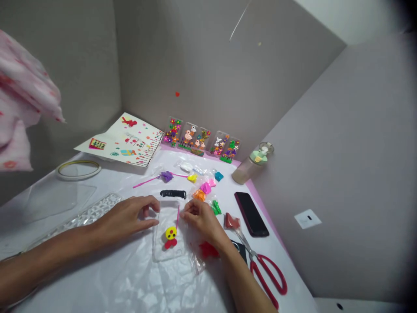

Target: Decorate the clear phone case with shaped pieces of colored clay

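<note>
A clear phone case [163, 254] lies on the white-covered table. On it are a yellow clay face [171, 233] with dark dots and a red bow-like piece [170, 244] below it. A thin pink stick [177, 217] lies along the case's right side. My left hand [143, 214] is at the case's left edge, thumb and fingers apart, holding nothing. My right hand [198, 217] is at the upper right edge with its fingertips pinched together; what they hold, if anything, is too small to tell. Black clay [173, 194] lies just beyond the case.
Coloured clay packets [205, 188] lie behind my right hand. Red-handled scissors [260, 261] and a phone [251, 214] are at right, with a bottle [249, 167] behind. Decorated cases [172, 131] lean on the wall beside an open sketchbook [120, 141]. Red clay [208, 249] sits under my right wrist.
</note>
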Demonstrator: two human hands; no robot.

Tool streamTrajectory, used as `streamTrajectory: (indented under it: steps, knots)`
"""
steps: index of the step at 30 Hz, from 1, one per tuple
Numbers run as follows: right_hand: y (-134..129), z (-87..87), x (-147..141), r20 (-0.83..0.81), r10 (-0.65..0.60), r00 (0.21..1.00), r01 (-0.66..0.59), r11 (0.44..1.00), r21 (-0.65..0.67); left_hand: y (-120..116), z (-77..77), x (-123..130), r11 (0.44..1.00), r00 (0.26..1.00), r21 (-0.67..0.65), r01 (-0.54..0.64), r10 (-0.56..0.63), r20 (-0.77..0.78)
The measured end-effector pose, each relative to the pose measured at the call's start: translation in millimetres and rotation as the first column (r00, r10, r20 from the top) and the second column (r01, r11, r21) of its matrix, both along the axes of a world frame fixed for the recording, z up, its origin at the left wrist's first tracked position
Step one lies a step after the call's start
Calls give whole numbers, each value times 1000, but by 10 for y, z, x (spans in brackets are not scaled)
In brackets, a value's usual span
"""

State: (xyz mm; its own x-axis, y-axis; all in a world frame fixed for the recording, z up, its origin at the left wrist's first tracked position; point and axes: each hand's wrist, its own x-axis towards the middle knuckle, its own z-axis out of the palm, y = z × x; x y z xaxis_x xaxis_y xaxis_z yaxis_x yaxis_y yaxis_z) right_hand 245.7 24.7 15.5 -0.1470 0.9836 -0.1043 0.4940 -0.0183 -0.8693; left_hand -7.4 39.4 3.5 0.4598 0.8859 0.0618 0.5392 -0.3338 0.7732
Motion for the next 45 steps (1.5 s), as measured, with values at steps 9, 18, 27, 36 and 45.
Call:
streamTrajectory:
  steps: [9, 18, 27, 36, 45]
  knots:
    - [-193, 296, -174, -645, -16, 764, -80, 990, -120, -19, 284, 32, 973, 873, -230, 24, 92, 480]
    - [-269, 337, -283, -695, -54, 717, 16, 998, -61, -194, 488, 143, 960, 886, -263, 94, 40, 463]
    - [-354, 505, -371, -763, -174, 623, 160, 983, -93, -274, 443, 327, 972, 867, -236, -11, 127, 482]
    - [-376, 522, -465, -759, -263, 595, 298, 950, -96, -377, 286, 301, 973, 879, -229, -8, 116, 462]
    - [-344, 443, -372, -780, -177, 601, 175, 981, -87, -316, 236, 149, 971, 890, -238, 15, 96, 447]
